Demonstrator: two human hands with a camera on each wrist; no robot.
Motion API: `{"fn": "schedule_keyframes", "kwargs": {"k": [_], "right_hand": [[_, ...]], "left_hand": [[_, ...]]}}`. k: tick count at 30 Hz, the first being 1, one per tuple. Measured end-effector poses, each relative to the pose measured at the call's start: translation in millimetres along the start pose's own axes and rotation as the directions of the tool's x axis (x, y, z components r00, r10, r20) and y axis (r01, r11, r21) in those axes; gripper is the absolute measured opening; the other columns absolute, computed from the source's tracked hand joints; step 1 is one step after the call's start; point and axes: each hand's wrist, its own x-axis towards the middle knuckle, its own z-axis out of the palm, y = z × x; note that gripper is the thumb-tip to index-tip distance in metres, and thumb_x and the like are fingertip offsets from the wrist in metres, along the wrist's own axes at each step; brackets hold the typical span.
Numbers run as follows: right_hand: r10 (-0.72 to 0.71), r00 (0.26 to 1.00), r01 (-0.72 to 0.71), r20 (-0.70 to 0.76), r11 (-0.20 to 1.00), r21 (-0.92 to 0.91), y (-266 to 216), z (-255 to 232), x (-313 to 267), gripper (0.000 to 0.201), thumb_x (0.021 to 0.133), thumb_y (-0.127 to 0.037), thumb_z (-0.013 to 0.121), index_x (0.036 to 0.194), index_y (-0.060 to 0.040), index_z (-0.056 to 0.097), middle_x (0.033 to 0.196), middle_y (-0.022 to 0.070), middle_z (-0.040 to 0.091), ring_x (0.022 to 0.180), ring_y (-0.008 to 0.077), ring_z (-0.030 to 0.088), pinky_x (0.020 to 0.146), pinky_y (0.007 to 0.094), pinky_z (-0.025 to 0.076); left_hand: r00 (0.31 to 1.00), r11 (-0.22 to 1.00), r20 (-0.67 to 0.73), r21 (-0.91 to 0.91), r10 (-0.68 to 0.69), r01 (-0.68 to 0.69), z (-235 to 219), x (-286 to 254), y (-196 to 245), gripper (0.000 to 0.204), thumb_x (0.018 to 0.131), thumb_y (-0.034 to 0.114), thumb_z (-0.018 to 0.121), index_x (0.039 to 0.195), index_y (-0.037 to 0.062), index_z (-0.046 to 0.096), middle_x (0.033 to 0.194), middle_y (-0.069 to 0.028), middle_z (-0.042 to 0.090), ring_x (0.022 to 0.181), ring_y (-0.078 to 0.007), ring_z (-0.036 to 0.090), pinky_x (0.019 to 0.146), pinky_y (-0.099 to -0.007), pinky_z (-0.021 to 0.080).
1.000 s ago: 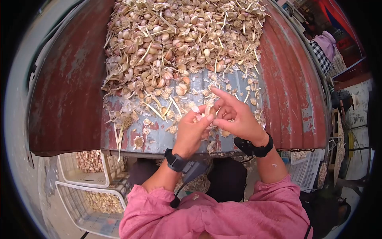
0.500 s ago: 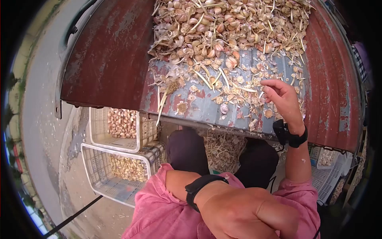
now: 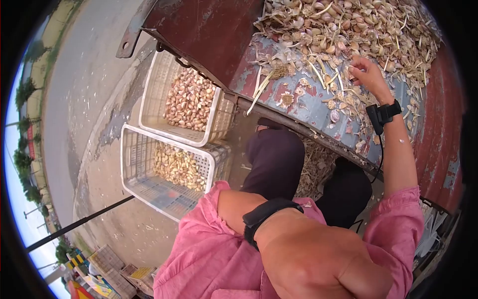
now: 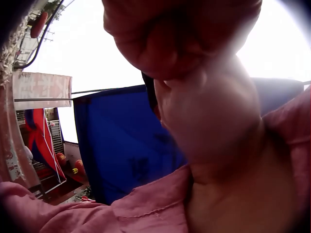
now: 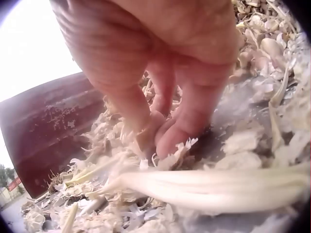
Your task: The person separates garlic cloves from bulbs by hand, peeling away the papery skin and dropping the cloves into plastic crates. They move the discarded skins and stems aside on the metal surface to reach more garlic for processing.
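Note:
In the head view my left hand (image 3: 323, 254) is raised close to the camera, its back showing. The left wrist view has its curled fingers (image 4: 170, 43) against the chin and lower face, with nothing seen in them. My right hand (image 3: 369, 78) is over the near edge of the garlic pile (image 3: 358, 25). In the right wrist view the thumb and fingers of the right hand (image 5: 160, 131) meet low among papery skins (image 5: 180, 153), pinching what looks like a garlic clove (image 5: 145, 141). A pale dry stem (image 5: 214, 189) lies in front of them.
Two plastic crates stand on the ground at the left, one with reddish cloves (image 3: 189, 99), one with paler peeled cloves (image 3: 179, 167). The red metal panel (image 3: 204, 37) rises left of the grey sheet (image 3: 308, 107). A black pole (image 3: 84, 219) crosses the lower left.
My left hand has left the right hand and come up to my face. The view has swung left, showing more crates and road. My right hand has moved to the pile's edge.

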Motion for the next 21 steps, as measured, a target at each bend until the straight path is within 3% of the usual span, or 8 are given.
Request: {"fn": "schedule_keyframes", "kwargs": {"k": [7,9,11,13,16,18,20,21], "right_hand": [[-0.043,0.999,0.043,-0.009,0.999,-0.023,0,2,-32,0.015,0.079,-0.013,0.058,0.09,-0.0046,0.052,0.08,0.0009,0.054,0.065,0.0052,0.052,0.054,0.0191,0.044],[0.03,0.996,-0.038,-0.083,0.994,-0.099,0,0,-43,0.014,0.079,-0.014,0.059,0.089,-0.0054,0.052,0.081,0.0003,0.055,0.067,0.005,0.052,0.054,0.0195,0.044],[-0.011,0.982,0.013,-0.187,1.0,0.011,-4,-7,-59,0.017,0.079,-0.015,0.059,0.09,-0.0046,0.053,0.08,0.0004,0.056,0.069,0.0052,0.053,0.055,0.0192,0.044],[0.007,0.95,0.048,-0.312,0.985,0.168,-17,-14,-84,0.022,0.08,-0.016,0.059,0.096,-0.0031,0.054,0.082,0.0012,0.058,0.073,0.0058,0.054,0.057,0.0189,0.044],[0.042,0.951,0.032,-0.307,0.972,0.232,-37,-21,-125,0.025,0.081,-0.015,0.058,0.103,-0.0016,0.054,0.087,0.0029,0.06,0.077,0.0068,0.055,0.059,0.019,0.045],[0.054,0.962,0.013,-0.267,0.97,0.243,-48,-23,-152,0.027,0.082,-0.013,0.057,0.105,-0.0007,0.054,0.089,0.0039,0.06,0.078,0.0075,0.056,0.061,0.0191,0.045],[0.027,0.974,0.029,-0.226,0.97,0.243,-67,-19,-177,0.023,0.082,-0.011,0.056,0.102,0.0001,0.055,0.09,0.0039,0.06,0.078,0.0082,0.056,0.062,0.0198,0.046],[0.02,0.979,0.037,-0.202,0.962,0.272,-78,-18,-189,0.023,0.081,-0.009,0.057,0.103,0.0006,0.054,0.09,0.0042,0.06,0.079,0.0086,0.057,0.063,0.0201,0.046]], "left_hand": [[0.952,0.876,0.118,-0.372,-0.283,0.306,13,-11,32,0.016,0.085,0.005,0.053,0.091,-0.0088,0.056,0.08,-0.0117,0.054,0.066,-0.0228,0.055,0.056,-0.0297,0.043],[0.995,0.918,-0.002,0.387,0.098,-0.09,17,-11,49,0.014,0.084,0.005,0.054,0.088,-0.0082,0.057,0.082,-0.0127,0.057,0.069,-0.0231,0.056,0.058,-0.0296,0.044],[0.989,0.742,0.116,0.671,-0.095,-0.008,-4,-10,96,0.021,0.074,0.009,0.066,0.092,-0.0002,0.059,0.09,-0.0115,0.052,0.066,-0.0173,0.055,0.056,-0.0229,0.044],[0.954,0.632,-0.255,0.768,0.157,0.101,-11,-29,128,0.023,0.076,0.011,0.065,0.095,0.0015,0.057,0.084,-0.0112,0.054,0.06,-0.012,0.052,0.051,-0.0204,0.042],[0.482,0.447,-0.642,0.764,0.596,0.465,-74,-51,205,0.03,0.085,0.026,0.055,0.104,0.0047,0.048,0.085,-0.0022,0.047,0.059,-0.0042,0.038,0.057,-0.0212,0.043],[0.503,0.434,-0.714,0.697,0.487,0.57,-151,-84,268,0.046,0.082,0.034,0.058,0.115,0.005,0.045,0.102,-0.0074,0.052,0.083,-0.0134,0.051,0.073,-0.03,0.043],[0.188,0.458,-0.773,0.532,0.606,0.712,-229,-136,321,0.062,0.082,0.041,0.054,0.126,0.0037,0.032,0.117,-0.0128,0.044,0.103,-0.0207,0.045,0.083,-0.0364,0.039],[0.2,0.46,-0.774,0.539,0.601,0.705,-227,-135,324,0.062,0.082,0.041,0.054,0.126,0.0037,0.032,0.117,-0.0128,0.044,0.103,-0.0207,0.045,0.083,-0.0364,0.039]]}}
